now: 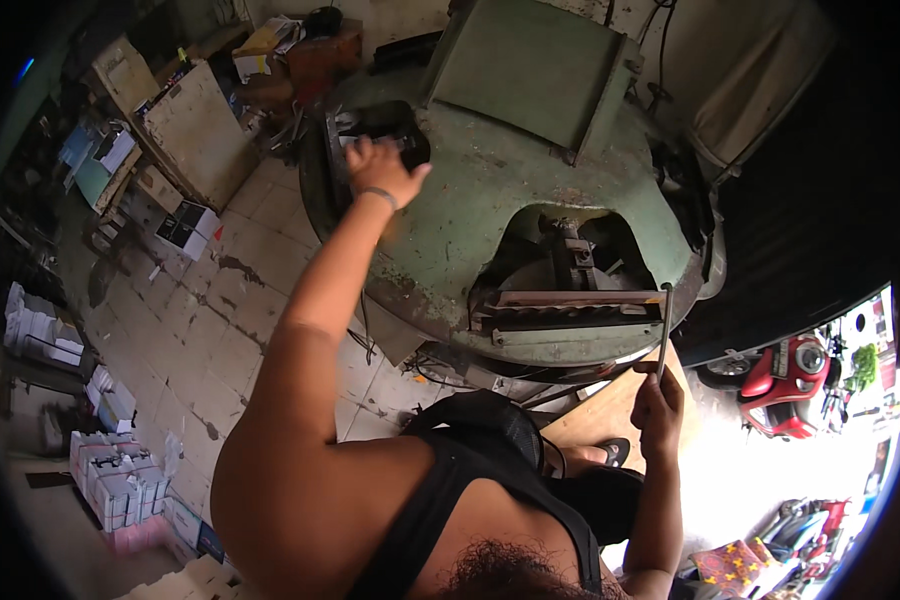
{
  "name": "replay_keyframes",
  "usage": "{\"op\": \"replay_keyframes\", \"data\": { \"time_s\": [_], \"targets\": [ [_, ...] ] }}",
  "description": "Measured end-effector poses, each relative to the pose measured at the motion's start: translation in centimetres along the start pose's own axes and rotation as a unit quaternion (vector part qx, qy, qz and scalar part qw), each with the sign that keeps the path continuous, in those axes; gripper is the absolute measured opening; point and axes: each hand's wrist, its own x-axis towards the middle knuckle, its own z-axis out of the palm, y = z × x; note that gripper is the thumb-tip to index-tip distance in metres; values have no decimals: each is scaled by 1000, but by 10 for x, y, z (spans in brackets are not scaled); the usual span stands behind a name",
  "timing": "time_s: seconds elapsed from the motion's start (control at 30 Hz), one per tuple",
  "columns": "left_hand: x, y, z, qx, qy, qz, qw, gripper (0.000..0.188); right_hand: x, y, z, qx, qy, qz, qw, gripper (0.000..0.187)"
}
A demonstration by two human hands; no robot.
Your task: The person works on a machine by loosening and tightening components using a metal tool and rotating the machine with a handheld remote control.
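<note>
A large round green machine (460, 215) with worn paint stands in front of me. My left hand (380, 170) reaches over the dark opening (405, 125) on its left side, fingers apart and slightly blurred; whether it touches anything there I cannot tell. My right hand (658, 410) is closed around a long thin metal rod (665, 330), held nearly upright. The rod's far end is at the right end of a rusty clamp bar (580, 298), which lies across the machine's front opening. Inside that opening a metal mechanism (570, 250) shows.
A raised green panel (530, 70) tops the machine. Bundled paper stacks (120, 480) lie at the lower left. An open box (188, 228) sits on the cracked tile floor (260, 320). Beyond the bright doorway at right stands a red motorbike (785, 385). A wooden board (605, 410) lies near my foot.
</note>
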Motion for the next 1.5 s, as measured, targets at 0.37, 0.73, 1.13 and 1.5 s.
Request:
{"op": "replay_keyframes", "data": {
  "time_s": [0.37, 0.73, 1.13, 1.5],
  "targets": [
    [-73, -20, 16, -244, -30, 47, 968, 64, 20, -7, 7, 53, -40, -70, 995, 27],
    [-200, -71, 5, -447, -74, 36, 891, 54, 32, -6, 24, 43, -96, -54, 993, 34],
    [-449, -167, 116, -411, -466, -175, 764, 64, 43, -5, 22, 85, -100, -71, 989, 39],
    [-531, -187, 183, -370, -472, -227, 767, 60, 50, -1, 38, 61, -148, -45, 986, 42]
  ]
}}
